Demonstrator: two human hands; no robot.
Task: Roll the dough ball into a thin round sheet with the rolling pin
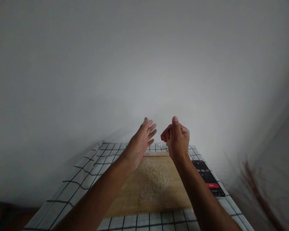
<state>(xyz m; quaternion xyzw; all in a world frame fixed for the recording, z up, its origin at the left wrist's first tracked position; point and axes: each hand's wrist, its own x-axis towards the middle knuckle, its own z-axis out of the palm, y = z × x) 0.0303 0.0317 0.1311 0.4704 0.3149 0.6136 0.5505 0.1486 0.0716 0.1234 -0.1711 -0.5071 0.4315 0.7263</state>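
Note:
My left hand [141, 141] is raised over the far left part of a wooden board [127, 192], open, its fingers spread and pointing to the right. To its right, my right hand [178, 139] is closed with the thumb up and the fingers curled inward. A pale patch shows at its palm, but I cannot make out what, if anything, it holds. The two hands are apart. Pale, rice-like grains [156, 176] lie scattered over the middle of the board, with whitish dust around them.
A white cloth with black grid lines [86, 173] covers the table. A phone [208, 178] showing a timer lies at the board's right, partly behind my right forearm. Blurred brown twigs [257, 192] stand beyond the right edge. A pale wall [144, 64] rises behind.

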